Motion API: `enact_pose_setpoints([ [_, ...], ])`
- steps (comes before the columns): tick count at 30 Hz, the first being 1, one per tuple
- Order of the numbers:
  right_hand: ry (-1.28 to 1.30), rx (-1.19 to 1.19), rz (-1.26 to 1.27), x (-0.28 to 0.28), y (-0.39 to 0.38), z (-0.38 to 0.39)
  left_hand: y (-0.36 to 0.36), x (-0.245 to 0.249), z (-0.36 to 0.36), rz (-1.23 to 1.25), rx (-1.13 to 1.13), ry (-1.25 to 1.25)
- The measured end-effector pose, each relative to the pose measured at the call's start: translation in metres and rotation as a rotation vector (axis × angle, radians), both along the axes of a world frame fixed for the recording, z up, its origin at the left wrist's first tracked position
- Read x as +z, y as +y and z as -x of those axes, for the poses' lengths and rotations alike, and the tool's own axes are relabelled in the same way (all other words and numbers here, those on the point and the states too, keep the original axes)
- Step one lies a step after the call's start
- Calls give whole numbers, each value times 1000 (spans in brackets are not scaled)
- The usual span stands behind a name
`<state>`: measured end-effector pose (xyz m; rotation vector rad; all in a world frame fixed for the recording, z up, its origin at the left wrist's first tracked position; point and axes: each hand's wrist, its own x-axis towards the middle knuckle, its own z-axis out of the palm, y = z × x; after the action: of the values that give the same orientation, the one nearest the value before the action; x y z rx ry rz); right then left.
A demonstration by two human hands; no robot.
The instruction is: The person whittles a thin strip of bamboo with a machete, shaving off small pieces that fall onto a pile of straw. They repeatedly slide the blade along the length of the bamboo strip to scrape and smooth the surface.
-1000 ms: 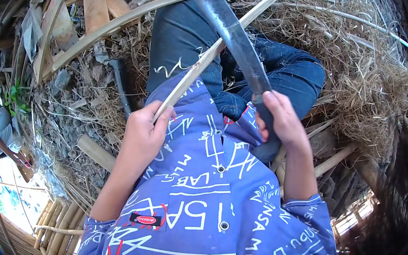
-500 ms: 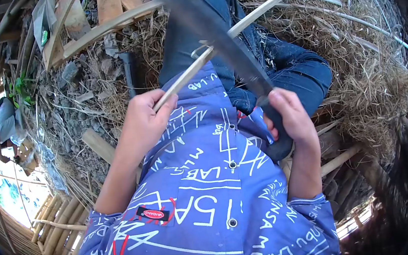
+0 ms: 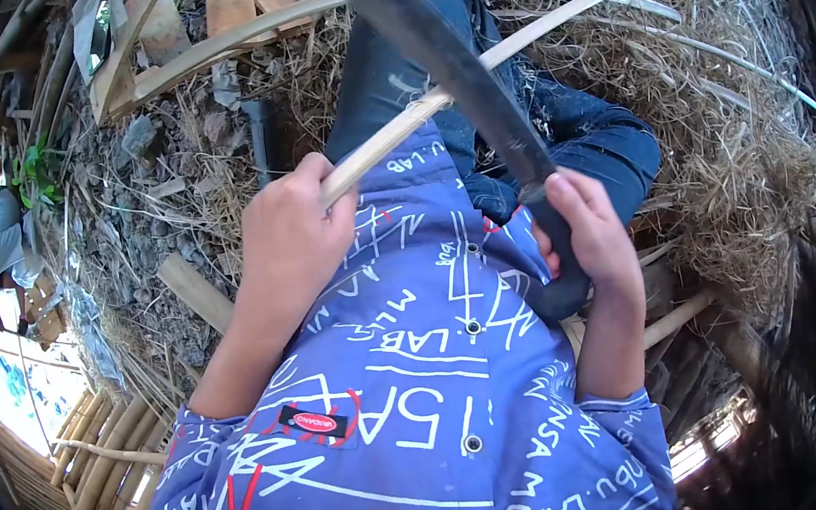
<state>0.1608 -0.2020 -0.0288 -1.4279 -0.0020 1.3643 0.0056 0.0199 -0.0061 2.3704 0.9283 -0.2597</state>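
Note:
My left hand (image 3: 297, 235) is closed round the near end of a long pale bamboo strip (image 3: 563, 24), which slants up and away to the right. In my right hand (image 3: 588, 229) is the black handle of a machete (image 3: 451, 59). Its dark blade points up and to the left and crosses the strip a little beyond my left hand. A thin curled shaving sits by the strip just left of the blade. Both hands are in front of my blue printed shirt (image 3: 412, 375), above my dark trousers (image 3: 605, 132).
Fibrous shavings (image 3: 723, 189) are heaped at the right. Another long strip (image 3: 243, 40) lies across the top. A dark tube-like object (image 3: 259, 136) and a cut bamboo piece (image 3: 195, 289) lie on the rubble at left. Another person (image 3: 2, 246) is at the far left.
The strip has turned so its broader face shows, and my left hand has rolled over with it. The machete blade has shifted slightly right and down along the strip.

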Motion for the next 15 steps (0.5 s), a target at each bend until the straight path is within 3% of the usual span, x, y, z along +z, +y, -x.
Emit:
enact_pose_setpoints([
  [4, -165, -154, 56, -8, 11, 10, -3, -2, -1, -99, -46, -64],
  [8, -127, -73, 22, -8, 8, 13, 3, -7, 0, -129, -55, -65],
  [10, -78, -96, 19, -8, 6, 8, 0, -1, 0, -13, -16, -21],
  [15, -20, -258, -39, -16, -2, -4, 5, 1, -4, -11, -12, -41],
])
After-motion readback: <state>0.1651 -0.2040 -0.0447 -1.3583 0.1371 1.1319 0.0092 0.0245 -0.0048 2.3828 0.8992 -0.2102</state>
